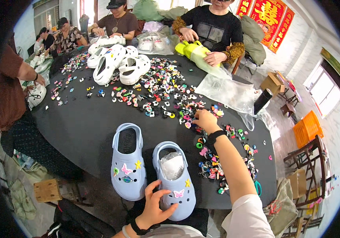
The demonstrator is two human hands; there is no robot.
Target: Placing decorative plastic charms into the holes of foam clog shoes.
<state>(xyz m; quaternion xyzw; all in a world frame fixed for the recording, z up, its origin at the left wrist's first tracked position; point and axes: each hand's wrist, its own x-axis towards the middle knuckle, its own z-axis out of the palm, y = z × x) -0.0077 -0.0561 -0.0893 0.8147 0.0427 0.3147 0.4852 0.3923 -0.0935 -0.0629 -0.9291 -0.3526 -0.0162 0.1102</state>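
Note:
Two light blue clogs stand side by side at the near edge of the black table. The left clog [128, 180] carries a yellow starfish, a pink butterfly, a planet charm and a small green-and-pink charm. On the right clog [183, 208] sit a yellow starfish and a pink butterfly; clear plastic wrap fills its opening. My left hand [154, 206] grips this clog at its left side and toe, fingers curved over it. My right hand [206, 121] reaches into the heap of small shoe charms [186, 113], fingertips bent down together; what they pinch is hidden.
White clogs [116, 63] are piled at the far middle of the table. A clear plastic bag [227, 91] and a black bottle [262, 101] lie right of the charms. Across the table a person handles yellow-green clogs [193, 51]; other people work at the left.

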